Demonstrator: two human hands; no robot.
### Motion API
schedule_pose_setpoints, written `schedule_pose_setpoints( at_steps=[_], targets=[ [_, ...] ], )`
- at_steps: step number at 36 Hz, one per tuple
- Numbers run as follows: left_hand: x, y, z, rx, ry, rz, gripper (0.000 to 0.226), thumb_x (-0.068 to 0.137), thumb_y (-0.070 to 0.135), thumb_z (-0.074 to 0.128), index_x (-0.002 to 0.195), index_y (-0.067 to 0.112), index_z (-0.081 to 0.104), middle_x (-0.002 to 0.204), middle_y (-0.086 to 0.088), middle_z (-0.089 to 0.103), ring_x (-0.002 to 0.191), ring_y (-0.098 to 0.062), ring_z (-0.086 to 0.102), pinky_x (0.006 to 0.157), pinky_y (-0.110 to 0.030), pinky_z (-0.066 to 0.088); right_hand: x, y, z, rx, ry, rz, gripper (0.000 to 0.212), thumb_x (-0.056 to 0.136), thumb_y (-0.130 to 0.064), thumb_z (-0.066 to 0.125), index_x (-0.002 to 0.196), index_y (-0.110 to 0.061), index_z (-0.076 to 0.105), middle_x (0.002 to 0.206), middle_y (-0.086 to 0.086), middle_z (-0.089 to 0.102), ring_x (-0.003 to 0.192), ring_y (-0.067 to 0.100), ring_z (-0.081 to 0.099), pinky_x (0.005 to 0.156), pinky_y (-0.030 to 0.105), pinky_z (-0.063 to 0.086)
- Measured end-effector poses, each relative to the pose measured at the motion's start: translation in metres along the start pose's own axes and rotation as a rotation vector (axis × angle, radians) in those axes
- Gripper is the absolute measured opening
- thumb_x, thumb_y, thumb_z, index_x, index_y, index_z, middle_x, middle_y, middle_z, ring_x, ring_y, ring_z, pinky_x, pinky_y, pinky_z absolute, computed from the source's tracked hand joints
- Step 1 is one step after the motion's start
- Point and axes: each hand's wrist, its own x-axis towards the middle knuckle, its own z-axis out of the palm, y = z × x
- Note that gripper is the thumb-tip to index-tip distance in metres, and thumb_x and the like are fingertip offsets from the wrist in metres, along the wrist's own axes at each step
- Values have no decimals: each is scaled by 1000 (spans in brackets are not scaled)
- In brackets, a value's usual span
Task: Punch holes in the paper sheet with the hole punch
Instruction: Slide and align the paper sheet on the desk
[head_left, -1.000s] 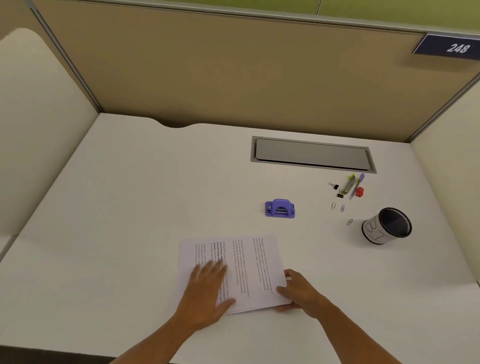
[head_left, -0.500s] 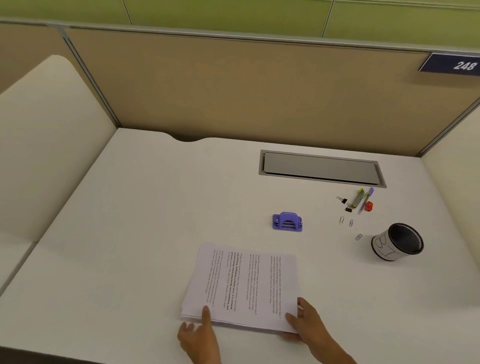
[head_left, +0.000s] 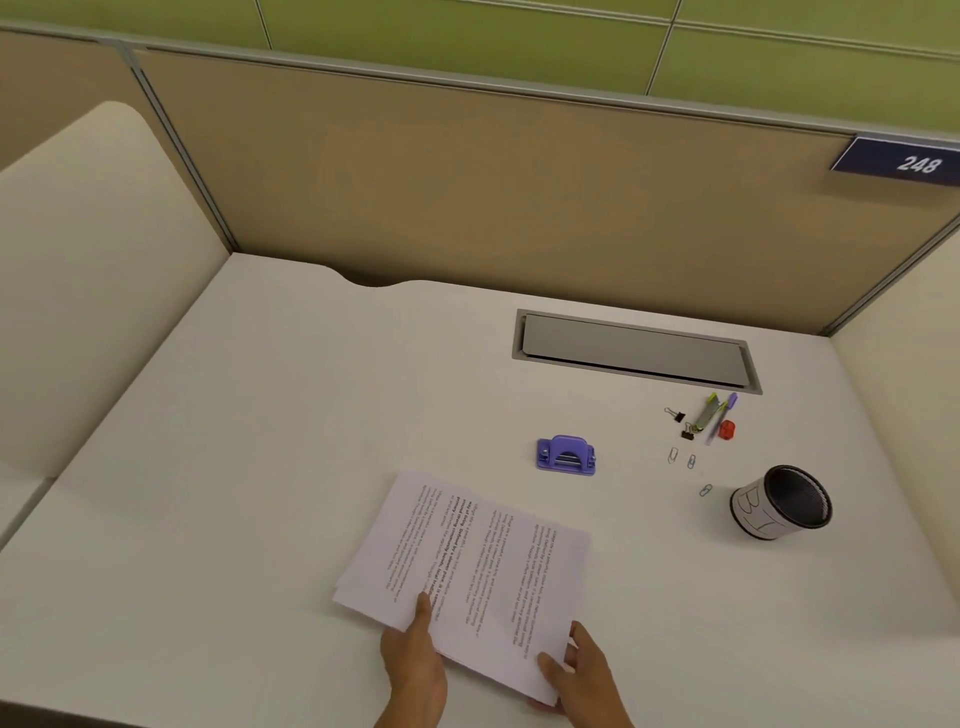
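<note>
My left hand (head_left: 415, 657), flat on the sheets 1 s ago, now pinches the paper stack (head_left: 467, 566) at its near edge; right hand (head_left: 582, 670) grips the corner. Stack's lifting, nothing punched yet. Hole punch (head_left: 566, 456) waits at 12 o'clock on the desk (head_left: 260, 467).

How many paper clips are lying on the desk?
3. One paper clip and a second paper clip lie side by side below the pens. A third paper clip lies left of the pen cup. More may hide inside it.
</note>
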Motion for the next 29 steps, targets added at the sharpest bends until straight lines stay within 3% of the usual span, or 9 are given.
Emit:
schedule_pose_setpoints(
  at_steps=[4, 9, 12, 14, 16, 22, 25, 29],
  targets=[
    [8, 1, -3, 37, -16, -10, 44, 94, 5, 62, 137, 4, 52, 130, -16, 62, 106, -31, 60, 99, -41, 46, 3, -3, -7, 41, -47, 19, 36, 91, -1, 66, 122, -14, 54, 107, 5, 76, 104, 28, 69, 66, 42, 62],
    [15, 9, -11, 114, -76, -47, 42, 93, 3, 63, 134, 5, 55, 115, -13, 66, 101, -32, 62, 102, -48, 47, 11, -26, -24, 186, -131, 107, 30, 92, -6, 68, 120, -11, 61, 109, 14, 75, 99, 37, 72, 83, 50, 59],
    [19, 16, -17, 173, -142, -64, 37, 93, 1, 63, 129, 4, 59, 105, -10, 68, 99, -32, 64, 99, -51, 49, 25, -43, -36, 263, -153, 140, 28, 95, -19, 64, 121, -10, 65, 112, 18, 73, 97, 38, 72, 81, 48, 59],
    [22, 21, -21, 211, -192, -61, 34, 92, 0, 63, 126, 4, 61, 106, -11, 70, 99, -32, 65, 94, -49, 52, 36, -58, -42, 269, -154, 155, 37, 91, -28, 66, 120, -6, 68, 111, 19, 72, 93, 35, 70, 78, 45, 58],
    [25, 27, -23, 249, -245, -64, 30, 92, 0, 63, 121, 7, 63, 106, -12, 72, 99, -32, 67, 88, -46, 54, 45, -72, -45, 204, -176, 157, 45, 87, -37, 67, 120, -7, 68, 116, 18, 71, 94, 33, 68, 77, 42, 55],
    [31, 46, -22, 347, -372, -79, 19, 92, 4, 65, 109, 12, 69, 101, -7, 77, 95, -27, 72, 70, -36, 59, 60, -104, -35, -178, -318, 120, 37, 96, -39, 60, 124, -15, 64, 118, 12, 71, 103, 31, 70, 91, 43, 55],
    [34, 53, -18, 407, -404, -70, 20, 93, 5, 64, 110, 14, 69, 104, -5, 77, 97, -27, 71, 70, -36, 59, 62, -111, -19, -347, -344, 86, 29, 100, -39, 54, 123, -23, 62, 116, 4, 72, 105, 25, 71, 93, 41, 57],
    [39, 60, -11, 456, -426, -64, 22, 93, 6, 64, 113, 13, 68, 107, -7, 76, 100, -28, 71, 74, -37, 58, 66, -107, 1, -375, -353, 22, 27, 101, -30, 55, 119, -12, 64, 112, 3, 75, 100, 22, 73, 83, 36, 61]
  ],
)
